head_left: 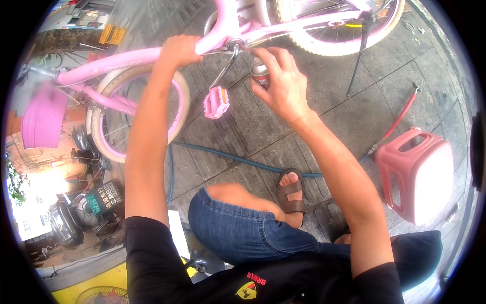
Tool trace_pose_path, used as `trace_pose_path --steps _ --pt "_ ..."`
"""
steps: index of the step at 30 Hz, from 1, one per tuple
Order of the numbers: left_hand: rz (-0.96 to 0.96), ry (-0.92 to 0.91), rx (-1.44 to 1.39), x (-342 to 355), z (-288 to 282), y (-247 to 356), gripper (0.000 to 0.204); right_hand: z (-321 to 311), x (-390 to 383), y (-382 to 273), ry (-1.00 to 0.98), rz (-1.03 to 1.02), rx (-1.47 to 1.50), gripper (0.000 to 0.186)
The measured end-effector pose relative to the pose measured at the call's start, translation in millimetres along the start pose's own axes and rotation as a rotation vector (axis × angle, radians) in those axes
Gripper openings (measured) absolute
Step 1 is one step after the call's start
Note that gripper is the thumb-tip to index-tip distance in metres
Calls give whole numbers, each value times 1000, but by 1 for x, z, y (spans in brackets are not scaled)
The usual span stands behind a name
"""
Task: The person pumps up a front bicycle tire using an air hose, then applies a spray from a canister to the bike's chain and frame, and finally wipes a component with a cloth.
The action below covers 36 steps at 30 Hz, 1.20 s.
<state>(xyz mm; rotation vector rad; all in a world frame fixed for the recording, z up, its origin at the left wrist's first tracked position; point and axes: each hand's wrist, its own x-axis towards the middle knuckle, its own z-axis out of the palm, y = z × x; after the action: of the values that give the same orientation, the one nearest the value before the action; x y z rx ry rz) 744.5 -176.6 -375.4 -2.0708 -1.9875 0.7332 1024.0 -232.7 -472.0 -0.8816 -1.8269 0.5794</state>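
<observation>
A pink child's bicycle (116, 62) stands on grey paving in front of me. My left hand (178, 50) grips its pink frame tube just left of the crank. My right hand (281, 83) is wrapped around a small spray can (259, 72) with a red and silver body, held upright close to the metal crank arm (226, 63). Below the crank hangs a pink pedal (216, 102). The front wheel (135, 114) with its pale tyre is at the left, and the rear wheel (339, 30) at the top right, beside a black kickstand (357, 61).
A pink plastic stool (417, 175) lies at the right, with a red hose (397, 121) joined to a blue hose (238, 159) running across the paving. My bent knee in jeans (233, 223) and sandalled foot (291, 195) are below. A pink basket (43, 119) and a parked scooter (81, 213) are at the left.
</observation>
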Motion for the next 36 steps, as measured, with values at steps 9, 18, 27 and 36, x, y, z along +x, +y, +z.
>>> trace_pose_path --steps 9,18,27,36 --pt "-4 4 1 -2 -1 2 39 0 3 -2 -4 10 6 61" --pt "-6 -6 0 -2 -4 4 40 -3 3 -1 -32 28 0 58" --pt "-4 -12 -13 -2 -2 2 41 -2 3 -3 -29 39 -5 58" --pt "3 -3 -23 -2 -2 2 41 -1 2 -3 -25 48 -10 58"
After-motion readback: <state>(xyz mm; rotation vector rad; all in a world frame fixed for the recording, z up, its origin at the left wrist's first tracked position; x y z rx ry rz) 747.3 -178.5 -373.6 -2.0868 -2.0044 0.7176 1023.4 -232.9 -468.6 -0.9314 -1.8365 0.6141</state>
